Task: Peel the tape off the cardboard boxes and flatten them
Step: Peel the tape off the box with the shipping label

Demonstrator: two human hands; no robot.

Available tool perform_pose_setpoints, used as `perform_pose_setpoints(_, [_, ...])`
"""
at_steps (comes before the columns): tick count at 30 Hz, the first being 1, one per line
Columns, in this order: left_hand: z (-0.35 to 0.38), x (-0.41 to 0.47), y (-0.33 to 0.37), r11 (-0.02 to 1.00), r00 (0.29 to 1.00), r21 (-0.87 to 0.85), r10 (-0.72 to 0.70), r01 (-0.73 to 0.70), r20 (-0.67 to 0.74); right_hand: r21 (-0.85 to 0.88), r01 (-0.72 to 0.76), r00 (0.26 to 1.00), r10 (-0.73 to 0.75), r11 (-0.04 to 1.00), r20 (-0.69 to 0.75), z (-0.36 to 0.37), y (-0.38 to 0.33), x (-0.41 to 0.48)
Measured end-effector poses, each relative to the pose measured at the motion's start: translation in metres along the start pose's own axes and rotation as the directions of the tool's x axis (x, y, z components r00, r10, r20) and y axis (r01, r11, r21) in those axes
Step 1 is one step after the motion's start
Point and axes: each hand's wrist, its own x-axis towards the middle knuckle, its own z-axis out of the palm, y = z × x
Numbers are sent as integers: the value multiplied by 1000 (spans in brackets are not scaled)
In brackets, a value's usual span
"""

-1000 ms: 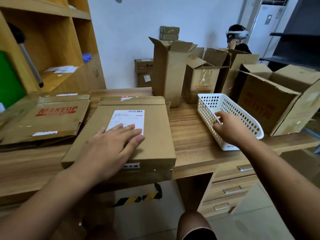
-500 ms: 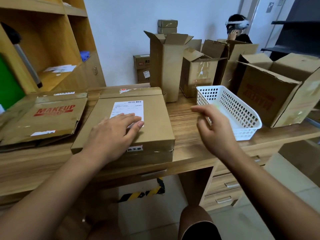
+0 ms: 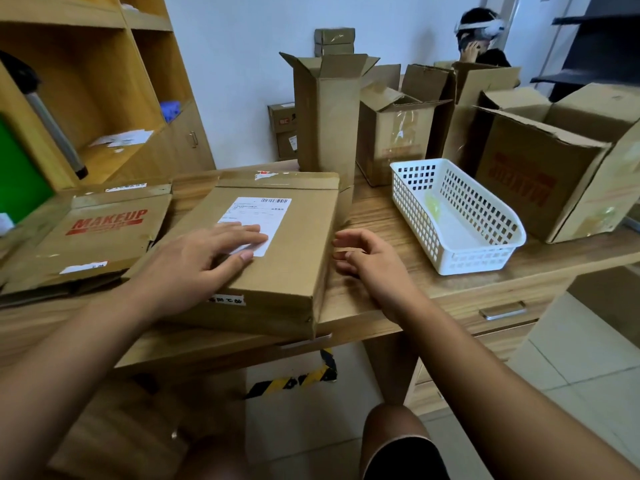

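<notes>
Behind box [image 3: 294,251]: tall open carton [image 3: 325,116]; right, basket [image 3: 474,263].

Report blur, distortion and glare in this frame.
Head view: wide-angle bowing tilts the shelf; lighting is soft and even, with no harsh glare; the label on the box under the left hand is too soft to read.

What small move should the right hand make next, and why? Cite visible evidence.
Probably grip the labelled box by its right edge: the left hand presses flat on its top, the right hand hovers empty beside that edge, and the box stands unflattened.
</notes>
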Motion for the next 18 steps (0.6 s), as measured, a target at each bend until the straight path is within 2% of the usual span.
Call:
perform_pose_setpoints(4, [-4, 2, -6, 995, 998, 76, 67, -67, 1, 12, 20, 1000, -20, 1000, -15, 0, 5, 4])
perform_pose_setpoints(8, [-11, 4, 0, 999, 999, 33, 39, -40, 34, 25, 47, 999, -48, 999, 10, -1, 9, 2])
perform_pose_setpoints(13, [-2, 9, 25, 991, 992, 40, 126, -126, 3, 42, 74, 997, -74, 996, 11, -2, 12, 2])
perform_pose_setpoints(16, [4, 11, 48, 994, 995, 18, 104, -104, -9, 46, 88, 996, -89, 995, 18, -3, 13, 1])
perform_pose_setpoints(18, [8, 14, 60, 997, 998, 59, 48, -51, 37, 62, 104, 994, -106, 993, 25, -3, 13, -1])
